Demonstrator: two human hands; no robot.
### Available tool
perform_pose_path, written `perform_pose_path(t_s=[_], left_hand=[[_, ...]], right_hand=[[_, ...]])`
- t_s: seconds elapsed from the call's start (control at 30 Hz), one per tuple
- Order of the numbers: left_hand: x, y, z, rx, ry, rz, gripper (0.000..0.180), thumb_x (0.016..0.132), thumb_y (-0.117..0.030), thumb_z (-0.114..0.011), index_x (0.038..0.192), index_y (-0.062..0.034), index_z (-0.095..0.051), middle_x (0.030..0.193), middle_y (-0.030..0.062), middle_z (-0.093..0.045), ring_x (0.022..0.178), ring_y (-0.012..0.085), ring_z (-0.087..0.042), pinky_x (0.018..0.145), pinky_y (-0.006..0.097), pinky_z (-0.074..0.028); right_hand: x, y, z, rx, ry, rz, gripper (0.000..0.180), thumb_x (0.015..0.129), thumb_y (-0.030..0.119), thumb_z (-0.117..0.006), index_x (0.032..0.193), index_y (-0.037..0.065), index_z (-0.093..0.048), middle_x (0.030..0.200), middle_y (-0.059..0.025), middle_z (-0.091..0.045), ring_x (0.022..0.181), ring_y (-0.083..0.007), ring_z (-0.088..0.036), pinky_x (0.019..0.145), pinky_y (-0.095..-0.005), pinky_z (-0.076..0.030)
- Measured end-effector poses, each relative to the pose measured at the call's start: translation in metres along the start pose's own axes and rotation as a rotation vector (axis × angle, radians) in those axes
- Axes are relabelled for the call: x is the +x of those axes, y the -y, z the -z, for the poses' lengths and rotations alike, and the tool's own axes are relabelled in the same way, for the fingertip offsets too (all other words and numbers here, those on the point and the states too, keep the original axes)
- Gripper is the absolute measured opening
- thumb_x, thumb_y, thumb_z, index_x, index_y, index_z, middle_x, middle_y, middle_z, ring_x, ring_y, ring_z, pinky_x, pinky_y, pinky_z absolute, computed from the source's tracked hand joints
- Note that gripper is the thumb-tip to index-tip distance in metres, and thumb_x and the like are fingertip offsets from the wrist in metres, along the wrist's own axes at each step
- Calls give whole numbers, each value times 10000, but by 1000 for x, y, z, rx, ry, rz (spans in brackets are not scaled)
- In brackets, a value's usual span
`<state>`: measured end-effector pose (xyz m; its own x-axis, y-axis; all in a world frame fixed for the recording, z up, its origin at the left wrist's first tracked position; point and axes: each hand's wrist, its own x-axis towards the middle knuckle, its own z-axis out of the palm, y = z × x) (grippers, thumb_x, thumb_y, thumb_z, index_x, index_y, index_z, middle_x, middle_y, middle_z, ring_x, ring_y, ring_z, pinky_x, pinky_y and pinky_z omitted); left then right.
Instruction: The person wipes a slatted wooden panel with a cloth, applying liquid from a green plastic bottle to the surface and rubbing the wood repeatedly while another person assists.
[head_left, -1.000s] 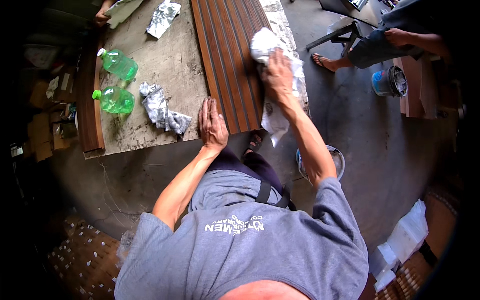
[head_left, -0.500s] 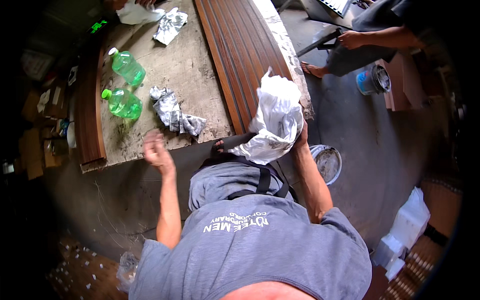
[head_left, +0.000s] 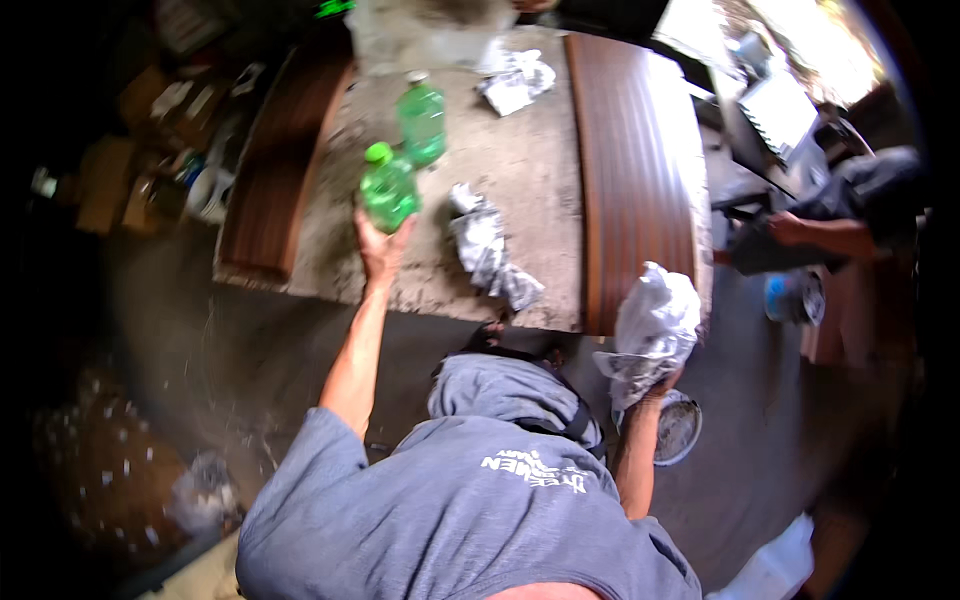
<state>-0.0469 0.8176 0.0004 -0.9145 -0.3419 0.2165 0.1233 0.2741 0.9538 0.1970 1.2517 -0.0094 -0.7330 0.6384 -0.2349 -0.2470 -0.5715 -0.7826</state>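
Observation:
My left hand (head_left: pixel 381 246) is wrapped around the lower part of a green plastic bottle (head_left: pixel 388 192) with a bright green cap. Just beyond it stands a second green bottle (head_left: pixel 422 122) with a white cap. On the right, a bunched white cloth (head_left: pixel 655 318), smudged grey in places, is in my right hand (head_left: pixel 664 382), whose fingers are mostly hidden beneath it. That cloth overlaps the near end of a brown grooved panel (head_left: pixel 636 180). Between my hands, a crumpled, stained grey-white cloth (head_left: pixel 484 245) lies on the worktable (head_left: pixel 540 190).
Another brown panel (head_left: pixel 285 165) lies along the table's left side. At the far end are a white rag (head_left: pixel 518 80) and a translucent plastic sheet (head_left: pixel 425 35). A bucket (head_left: pixel 678 430) stands on the floor below my right hand. Another person's hand (head_left: pixel 790 228) and a paint pail (head_left: pixel 795 298) are at the right.
My left hand has reached forward from the table's near edge and taken hold of the nearer bottle. My right hand still holds the white cloth. The whole view has swung left.

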Motion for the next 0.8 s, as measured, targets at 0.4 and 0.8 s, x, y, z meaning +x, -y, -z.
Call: perform_pose_path(t_s=[0.4,0.8], left_hand=[[57,65,17,159,-6,-164,421,793,-278,-814,1065,12,-675,971,99,-724,802,204,-670,761,361,-532],[2,-82,52,69,502,-149,329,784,-74,-780,1077,21,-666,946,89,-719,841,184,-668,805,327,-518]], right_hand=[[-27,-23,-72,400,94,-74,444,1000,330,-408,1285,21,-553,1191,-131,-636,1073,-270,-612,958,-411,-497],[7,-41,-67,211,63,-10,528,988,378,-417,1382,33,-491,1314,-120,-584,1194,-277,-560,1058,-408,-428]])
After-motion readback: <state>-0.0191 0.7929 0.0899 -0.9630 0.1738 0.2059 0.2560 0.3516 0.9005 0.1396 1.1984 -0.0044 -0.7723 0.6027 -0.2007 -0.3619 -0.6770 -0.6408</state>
